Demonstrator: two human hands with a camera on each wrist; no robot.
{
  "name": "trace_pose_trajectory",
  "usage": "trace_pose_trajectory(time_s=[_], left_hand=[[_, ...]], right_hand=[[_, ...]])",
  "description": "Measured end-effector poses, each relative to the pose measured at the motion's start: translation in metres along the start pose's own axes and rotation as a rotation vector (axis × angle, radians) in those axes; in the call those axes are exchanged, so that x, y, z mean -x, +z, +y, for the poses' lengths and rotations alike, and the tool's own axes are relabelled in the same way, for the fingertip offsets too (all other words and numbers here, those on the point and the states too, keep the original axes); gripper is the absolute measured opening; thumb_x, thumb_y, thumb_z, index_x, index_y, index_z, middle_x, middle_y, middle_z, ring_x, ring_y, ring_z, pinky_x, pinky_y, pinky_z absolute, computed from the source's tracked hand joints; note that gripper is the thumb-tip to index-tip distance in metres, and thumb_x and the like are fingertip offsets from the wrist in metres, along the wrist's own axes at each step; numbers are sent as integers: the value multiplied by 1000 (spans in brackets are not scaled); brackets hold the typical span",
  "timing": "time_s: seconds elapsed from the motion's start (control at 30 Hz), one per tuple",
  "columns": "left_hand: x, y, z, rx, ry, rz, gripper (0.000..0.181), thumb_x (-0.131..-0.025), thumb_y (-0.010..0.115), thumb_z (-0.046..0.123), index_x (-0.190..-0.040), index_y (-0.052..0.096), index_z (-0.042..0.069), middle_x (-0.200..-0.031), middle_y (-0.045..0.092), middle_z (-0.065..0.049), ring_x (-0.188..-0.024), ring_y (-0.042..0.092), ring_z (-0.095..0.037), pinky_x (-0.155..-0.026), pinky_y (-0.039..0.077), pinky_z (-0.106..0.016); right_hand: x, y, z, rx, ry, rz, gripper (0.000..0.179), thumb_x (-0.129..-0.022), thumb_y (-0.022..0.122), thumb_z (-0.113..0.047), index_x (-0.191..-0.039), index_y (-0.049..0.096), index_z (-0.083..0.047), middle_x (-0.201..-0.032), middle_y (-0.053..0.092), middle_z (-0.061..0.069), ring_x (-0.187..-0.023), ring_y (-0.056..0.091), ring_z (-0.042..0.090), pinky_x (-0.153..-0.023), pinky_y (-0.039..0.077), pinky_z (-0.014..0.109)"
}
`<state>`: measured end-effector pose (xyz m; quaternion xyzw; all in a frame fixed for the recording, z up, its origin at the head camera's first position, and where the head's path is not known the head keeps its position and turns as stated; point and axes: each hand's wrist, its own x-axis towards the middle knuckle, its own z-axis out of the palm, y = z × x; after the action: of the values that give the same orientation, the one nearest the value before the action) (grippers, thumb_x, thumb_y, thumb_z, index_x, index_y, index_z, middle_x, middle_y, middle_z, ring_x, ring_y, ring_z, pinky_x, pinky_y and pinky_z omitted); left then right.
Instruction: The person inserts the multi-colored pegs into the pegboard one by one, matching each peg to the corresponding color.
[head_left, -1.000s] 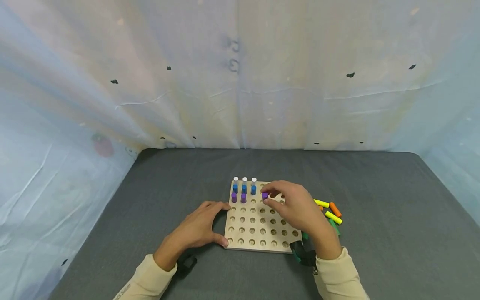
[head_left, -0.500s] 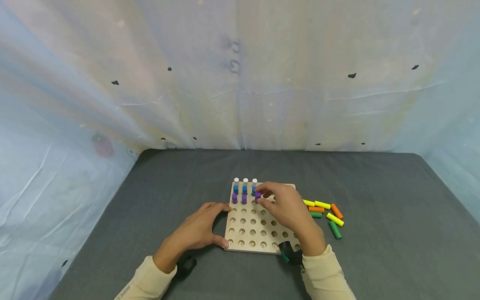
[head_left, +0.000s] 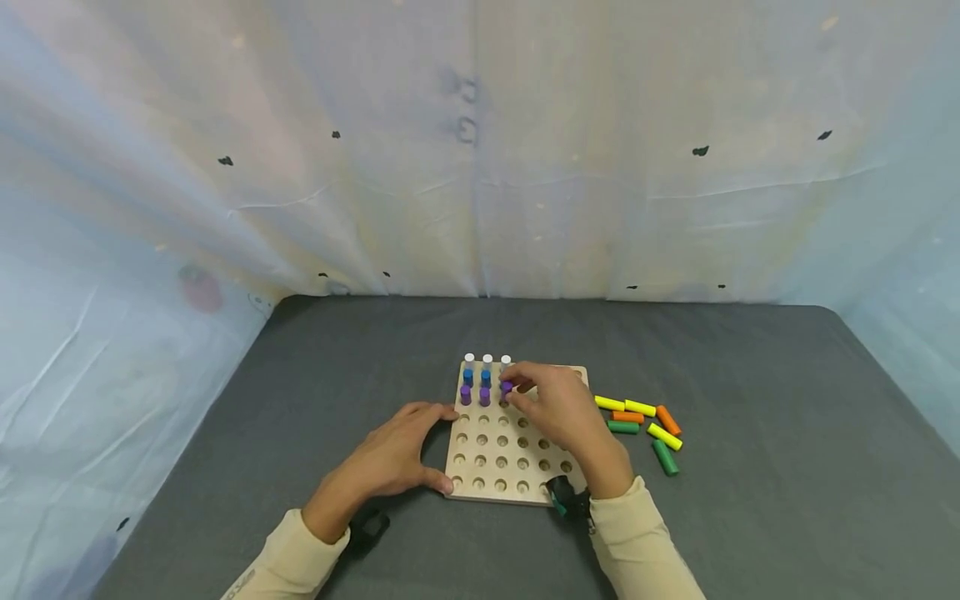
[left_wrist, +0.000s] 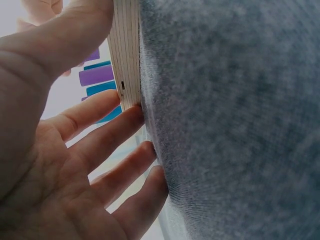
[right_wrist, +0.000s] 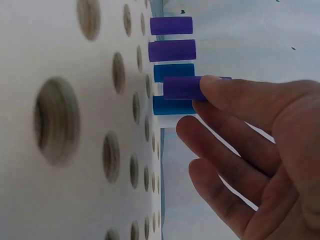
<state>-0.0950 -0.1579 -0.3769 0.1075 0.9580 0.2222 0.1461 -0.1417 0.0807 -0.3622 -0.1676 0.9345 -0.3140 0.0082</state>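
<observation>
In the head view my right hand (head_left: pixel 558 406) pinches a purple peg (right_wrist: pixel 182 88) between thumb and forefinger over the third row of a wooden pegboard (head_left: pixel 491 450). The right wrist view shows that peg's lower end a little apart from the board's face. Two other purple pegs (head_left: pixel 484 397) stand upright to its left, behind them blue pegs (head_left: pixel 468 377) and then white pegs (head_left: pixel 487 359). My left hand (head_left: pixel 393 450) touches the board's left edge, fingers extended and thumb at the near corner; nothing is gripped there. The right fingers partly hide the far-right holes.
Right of the board lie loose pegs: yellow (head_left: pixel 664 437), orange (head_left: pixel 668 420) and green (head_left: pixel 664 457). A dark grey cloth (head_left: pixel 360 350) covers the table. Hanging sheets (head_left: pixel 540 167) enclose it at the back and sides.
My right hand has carried the purple peg leftward, to beside the two standing purple pegs. More of the loose pegs now show. My left hand stays at the board's edge.
</observation>
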Motion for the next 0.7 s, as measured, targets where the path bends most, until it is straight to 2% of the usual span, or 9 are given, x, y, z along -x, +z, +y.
trace_pose_trajectory(time_s=[0.1, 0.4, 0.7], left_hand=[[1, -2, 0, -3, -2, 4, 88, -61, 92, 47, -138, 53, 32, -148, 48, -3, -139, 44, -26, -95, 45, -63], [1, -2, 0, 9, -1, 3, 88, -60, 92, 47, -137, 53, 32, -149, 47, -3, -140, 44, -25, -97, 46, -59], [0, 0, 0, 7, 2, -4, 89, -60, 92, 46, -138, 53, 31, -148, 48, -2, -140, 42, -24, -97, 46, -60]], right_hand=[[-2, 2, -2, 2, 1, 0, 24, -90, 75, -22, -113, 73, -23, -103, 74, -7, -98, 68, 15, -86, 54, 40], [-3, 4, -2, 32, 13, -34, 21, -90, 75, -20, -110, 74, -26, -99, 74, -11, -91, 68, 10, -79, 53, 34], [-1, 8, 2, 43, 20, -59, 23, -93, 72, -27, -115, 73, -25, -96, 75, -8, -85, 66, 9, -73, 51, 32]])
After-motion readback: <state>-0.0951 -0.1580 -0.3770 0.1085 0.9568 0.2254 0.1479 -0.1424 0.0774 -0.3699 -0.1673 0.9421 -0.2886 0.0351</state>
